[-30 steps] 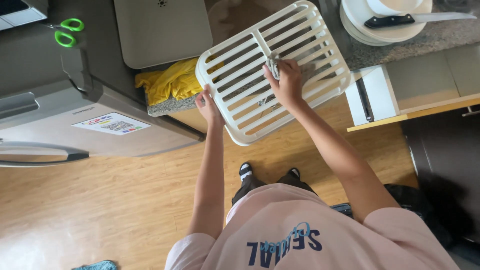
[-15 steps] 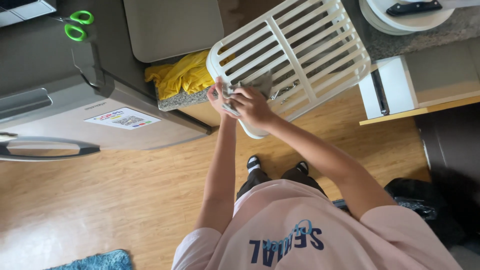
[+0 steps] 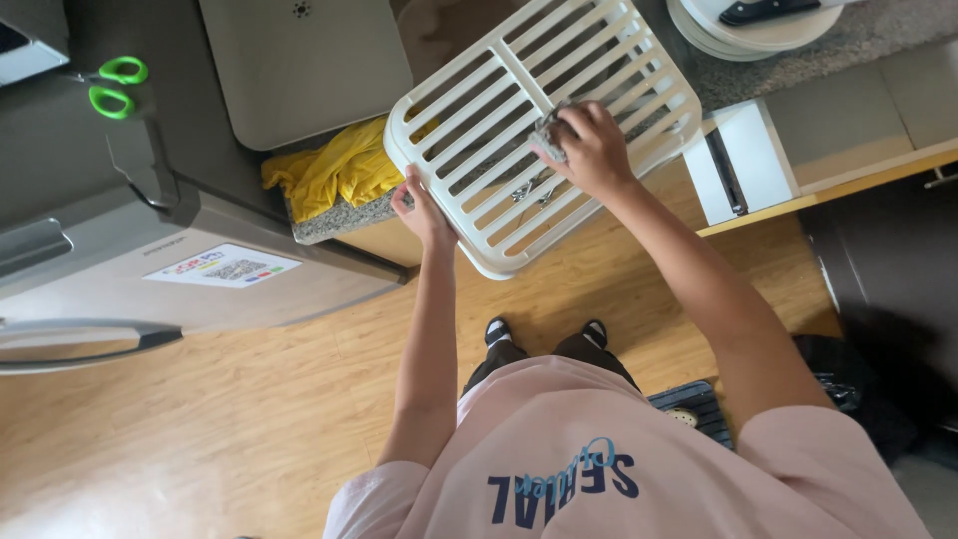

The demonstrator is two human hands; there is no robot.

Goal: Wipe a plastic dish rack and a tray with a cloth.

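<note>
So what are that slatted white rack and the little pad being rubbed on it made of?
The slatted rack looks like moulded plastic, off-white and matte: its bars and rounded rim are one piece. The pad under the right hand is grey and crumpled, perhaps steel wool or a scouring sponge; too small to tell. The left hand grips the rack's edge.

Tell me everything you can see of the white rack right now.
The rack is a cream-white slatted grid, plastic by its look, with rounded corners and a central rib. It is tilted and juts over the counter edge. The left hand grips its lower-left rim; the right hand presses a grey scrubber against the slats near its middle.
</note>
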